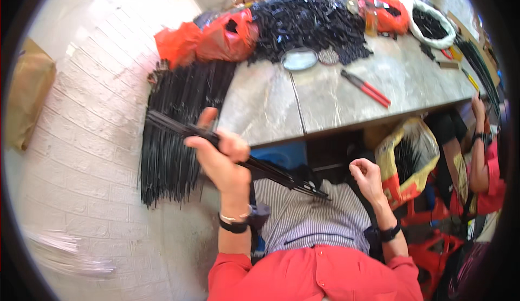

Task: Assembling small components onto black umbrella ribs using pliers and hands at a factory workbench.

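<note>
My left hand (223,157) is closed around a bundle of thin black strips (276,174). The bundle slants from beside the table's left end down toward my lap, its lower ends over a striped apron (311,220). My right hand (368,177) is raised to the right of those ends, apart from them. Its fingers are pinched together, and whether anything small is between them I cannot make out. Just beyond my left hand, many long black strips (181,92) lie side by side over the table's left end, hanging down past it.
On the grey table (260,106) are a heap of short black pieces (309,22), red-handled pliers (368,90), a round dish (299,59), red plastic bags (227,37) and a white bag (416,30). A yellow sack (387,152) stands at right, near another person's arm (479,149).
</note>
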A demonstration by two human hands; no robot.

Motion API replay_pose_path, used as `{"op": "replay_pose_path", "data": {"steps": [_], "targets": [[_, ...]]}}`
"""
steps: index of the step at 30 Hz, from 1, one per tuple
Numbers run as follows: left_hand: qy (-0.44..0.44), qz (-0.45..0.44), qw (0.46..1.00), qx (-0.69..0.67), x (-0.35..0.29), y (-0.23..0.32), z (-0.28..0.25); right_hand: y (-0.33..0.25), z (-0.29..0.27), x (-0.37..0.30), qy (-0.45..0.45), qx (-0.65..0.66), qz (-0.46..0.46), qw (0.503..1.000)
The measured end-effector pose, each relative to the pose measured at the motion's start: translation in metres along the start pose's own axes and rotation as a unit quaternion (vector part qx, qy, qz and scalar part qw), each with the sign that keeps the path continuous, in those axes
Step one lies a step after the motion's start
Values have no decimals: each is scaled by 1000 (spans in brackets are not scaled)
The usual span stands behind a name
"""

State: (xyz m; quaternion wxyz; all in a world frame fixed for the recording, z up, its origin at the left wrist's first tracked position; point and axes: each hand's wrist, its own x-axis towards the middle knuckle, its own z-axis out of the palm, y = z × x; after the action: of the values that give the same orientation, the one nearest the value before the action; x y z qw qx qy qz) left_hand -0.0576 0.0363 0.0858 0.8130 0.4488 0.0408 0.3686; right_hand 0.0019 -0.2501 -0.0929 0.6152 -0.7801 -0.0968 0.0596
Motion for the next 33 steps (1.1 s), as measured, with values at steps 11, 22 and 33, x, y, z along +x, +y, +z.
{"op": "replay_pose_path", "data": {"steps": [11, 22, 33], "targets": [[-182, -41, 969, 163, -23, -89, 58, -185, 14, 38, -19, 14, -328, 944], [-168, -46, 972, 157, -18, -112, 42, -169, 33, 57, -69, -52, -336, 938], [-177, -81, 976, 101, 1, -113, 13, -173, 57, 69, -102, -13, -290, 951]]}}
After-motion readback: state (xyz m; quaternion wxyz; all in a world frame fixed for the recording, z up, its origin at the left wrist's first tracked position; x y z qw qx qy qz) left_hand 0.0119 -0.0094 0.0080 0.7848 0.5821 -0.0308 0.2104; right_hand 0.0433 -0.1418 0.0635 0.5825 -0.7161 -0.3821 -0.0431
